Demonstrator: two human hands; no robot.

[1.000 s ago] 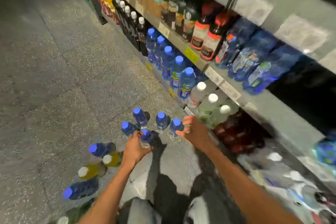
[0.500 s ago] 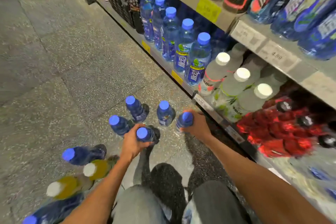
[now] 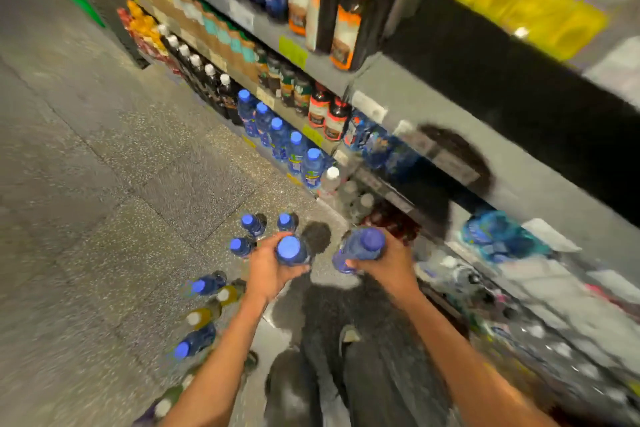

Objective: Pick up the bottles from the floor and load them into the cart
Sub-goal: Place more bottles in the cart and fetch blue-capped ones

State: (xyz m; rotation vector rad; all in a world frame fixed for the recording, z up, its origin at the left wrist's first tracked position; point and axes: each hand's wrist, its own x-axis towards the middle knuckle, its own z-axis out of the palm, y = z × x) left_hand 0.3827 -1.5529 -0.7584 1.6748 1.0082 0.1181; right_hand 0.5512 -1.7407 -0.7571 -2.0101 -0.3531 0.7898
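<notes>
Both hands have lifted their bottles off the floor.
Left hand (image 3: pixel 268 269) and right hand (image 3: pixel 388 262) each wrap fingers round a blue-capped bottle (image 3: pixel 290 250), translucent blue, blurred.

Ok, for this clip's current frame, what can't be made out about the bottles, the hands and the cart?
- Cart: nowhere in the head view, so loading cannot be judged.
- Labels on the bottle in the left hand and the bottle in the right hand: smeared by motion blur.
- Floor bottles near the bottom edge: blurred, partly behind the left forearm, count unclear.
- Shelf price tags: too blurred to read.
- Right hand's fingers: hidden behind its bottle.
</notes>
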